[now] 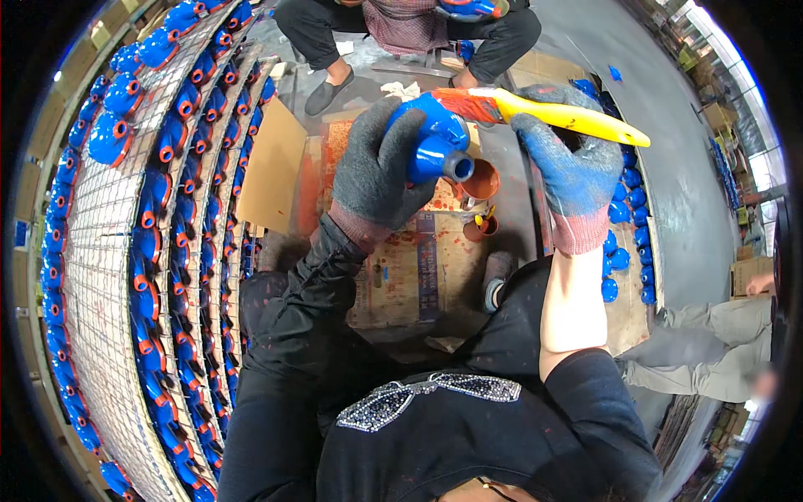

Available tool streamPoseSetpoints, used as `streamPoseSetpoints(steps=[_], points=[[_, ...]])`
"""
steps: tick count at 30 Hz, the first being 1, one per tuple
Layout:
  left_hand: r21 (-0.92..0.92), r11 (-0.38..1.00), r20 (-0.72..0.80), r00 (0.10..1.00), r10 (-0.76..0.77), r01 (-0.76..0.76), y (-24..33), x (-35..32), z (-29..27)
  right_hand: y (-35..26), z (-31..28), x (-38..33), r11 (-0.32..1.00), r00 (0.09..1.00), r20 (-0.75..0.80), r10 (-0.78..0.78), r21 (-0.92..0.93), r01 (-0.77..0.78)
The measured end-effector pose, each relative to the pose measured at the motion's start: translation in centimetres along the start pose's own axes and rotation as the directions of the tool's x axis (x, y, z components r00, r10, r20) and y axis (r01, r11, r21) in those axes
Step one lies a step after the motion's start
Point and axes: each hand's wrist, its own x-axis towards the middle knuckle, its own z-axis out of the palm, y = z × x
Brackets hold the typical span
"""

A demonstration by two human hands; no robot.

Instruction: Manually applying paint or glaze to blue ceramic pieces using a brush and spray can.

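My left hand (372,167), in a dark grey glove, is wrapped around a glossy blue metal casting (431,134) with a short round spout pointing toward me. In my right hand (581,171), gloved in grey with blue stains, is a yellow-handled paintbrush (577,120). Its red-orange bristles reach the far upper edge of the casting; whether they press on it I cannot tell. Below the casting, a pot (485,180) coated in orange-red paint stands beside a smaller paint cup (479,228).
At the left, a mesh rack (104,226) bears rows of blue castings with orange-red rims. Plain blue castings (619,259) line the right side. A paint-spattered board (389,284) lies below my hands. One person (406,25) sits opposite with a blue casting; another's trousers (711,351) show at right.
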Motion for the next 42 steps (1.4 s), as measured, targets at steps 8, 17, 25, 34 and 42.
streamPoseSetpoints(steps=[8,17,25,34,42], points=[[-0.726,0.493,0.031,0.739,-0.673,0.480,0.9,0.9,0.6,0.2,0.2,-0.5,1.000,1.000,-0.019,0.014,0.007,-0.014],[-0.808,-0.546,0.550,0.611,-0.569,0.220,0.1,-0.1,-2.3,2.3,0.5,-1.0,0.997,0.999,0.049,-0.013,0.078,0.009],[-0.557,-0.830,0.652,0.634,-0.416,0.027,1.2,-0.3,-3.4,6.1,1.3,-0.2,0.826,0.986,0.130,-0.106,0.563,0.015],[-0.417,-0.908,0.633,0.731,-0.255,0.045,0.9,-0.6,-4.1,10.9,1.8,0.1,0.519,0.975,0.175,0.141,0.825,-0.223],[-0.789,-0.437,0.614,0.536,-0.579,0.431,-2.5,-1.8,-1.9,6.9,1.9,0.8,0.728,0.987,0.098,0.127,0.667,-0.160]])
